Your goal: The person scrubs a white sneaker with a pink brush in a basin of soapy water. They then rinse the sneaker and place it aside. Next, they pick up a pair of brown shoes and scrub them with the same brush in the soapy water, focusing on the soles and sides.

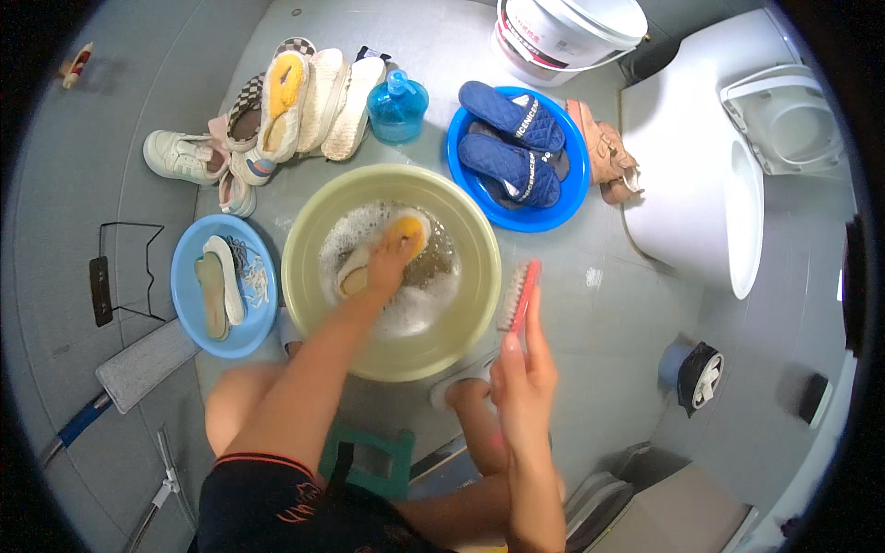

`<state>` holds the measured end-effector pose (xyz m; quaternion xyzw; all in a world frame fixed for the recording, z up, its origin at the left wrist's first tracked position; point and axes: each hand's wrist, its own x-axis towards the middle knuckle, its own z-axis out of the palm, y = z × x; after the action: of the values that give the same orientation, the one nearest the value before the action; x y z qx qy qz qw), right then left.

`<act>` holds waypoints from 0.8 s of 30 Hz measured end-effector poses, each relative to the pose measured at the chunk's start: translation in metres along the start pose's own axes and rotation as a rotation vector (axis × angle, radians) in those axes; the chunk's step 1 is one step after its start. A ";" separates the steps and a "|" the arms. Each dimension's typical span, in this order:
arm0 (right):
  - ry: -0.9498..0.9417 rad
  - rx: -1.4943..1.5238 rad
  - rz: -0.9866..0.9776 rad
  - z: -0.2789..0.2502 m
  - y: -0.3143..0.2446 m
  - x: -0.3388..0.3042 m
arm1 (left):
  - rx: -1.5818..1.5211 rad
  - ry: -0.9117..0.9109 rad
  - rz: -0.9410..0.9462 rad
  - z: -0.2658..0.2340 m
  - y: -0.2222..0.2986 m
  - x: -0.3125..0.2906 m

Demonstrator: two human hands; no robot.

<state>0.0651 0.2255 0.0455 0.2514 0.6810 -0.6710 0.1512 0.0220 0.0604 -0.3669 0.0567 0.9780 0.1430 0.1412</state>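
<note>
My left hand (391, 263) reaches down into a large pale yellow-green basin (301, 267) of foamy, murky water. It grips a cream and yellow slipper (412, 230) there, partly covered by the hand. In my right hand (524, 382), raised just outside the basin's right side, is a pink scrub brush (523, 295) with pale bristles pointing left. The brush is clear of the slipper and the water.
A light blue basin (179, 267) with insoles and laces sits left; several shoes (341, 106) and a blue pump bottle (398, 109) stand behind. Navy slippers (512, 166) fill a blue basin (579, 189) by the toilet (678, 166). A white bucket (562, 37) stands far back.
</note>
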 end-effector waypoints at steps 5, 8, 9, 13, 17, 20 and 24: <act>-0.044 0.007 -0.138 0.006 0.001 0.000 | -0.565 -0.026 -0.192 -0.088 0.000 0.017; -0.102 0.031 -0.141 0.006 0.001 0.003 | -1.291 -0.258 -0.336 -0.069 -0.070 0.037; -0.107 0.077 -0.073 0.006 -0.006 0.001 | -1.104 -0.249 -0.388 -0.072 -0.077 0.035; -0.114 0.149 -0.135 0.003 -0.003 0.005 | -0.558 0.047 -0.462 -0.073 -0.071 0.016; -0.113 0.049 -0.172 0.004 -0.004 0.005 | -0.041 0.151 -0.285 -0.071 -0.001 -0.016; -0.110 0.006 -0.169 0.003 0.002 0.003 | -0.052 -0.152 -0.385 -0.071 0.026 -0.021; -0.098 0.015 -0.123 0.001 -0.003 -0.007 | 0.027 -0.251 -0.385 -0.045 0.014 -0.001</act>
<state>0.0691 0.2231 0.0513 0.1769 0.6821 -0.6954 0.1409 0.0105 0.0617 -0.3214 -0.1117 0.9473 0.0921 0.2858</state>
